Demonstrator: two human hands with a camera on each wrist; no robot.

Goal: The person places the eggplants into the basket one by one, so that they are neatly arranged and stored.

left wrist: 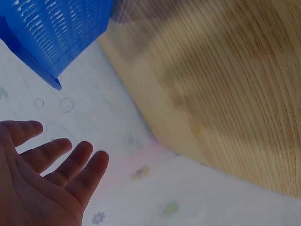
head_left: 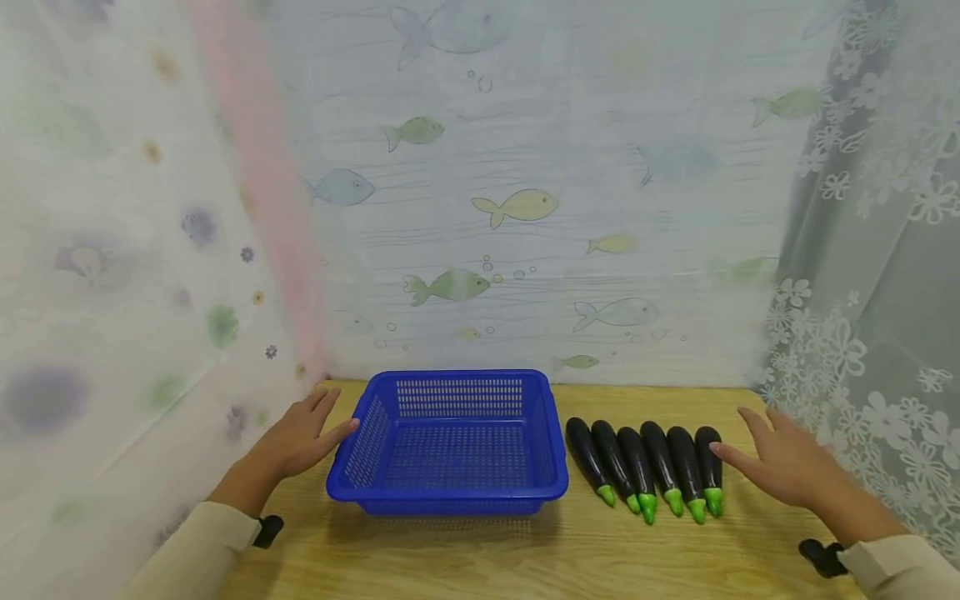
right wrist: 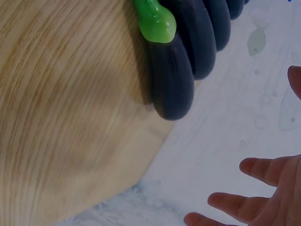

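Observation:
A blue plastic basket (head_left: 457, 506) with slotted walls stands on the table, with nothing inside it. Several dark eggplants (head_left: 660, 458) with green stem ends lie side by side in a row to its right, stems toward the near edge. My left hand (head_left: 303, 433) hovers at the basket's left side, fingers spread, holding nothing; in the left wrist view the basket's corner (left wrist: 56, 47) shows above the fingers. My right hand (head_left: 791, 462) is held just right of the row, fingers apart and bare, its thumb overlapping the end eggplant in the head view. That eggplant (right wrist: 171, 84) shows closest in the right wrist view.
The wooden table (head_left: 450, 567) ends at the back against a fish-printed curtain (head_left: 517, 250). A flower-printed curtain (head_left: 135, 292) hangs along the left, and a lace-patterned sheer one (head_left: 885, 333) along the right. Dark straps (head_left: 268, 531) sit on both wrists.

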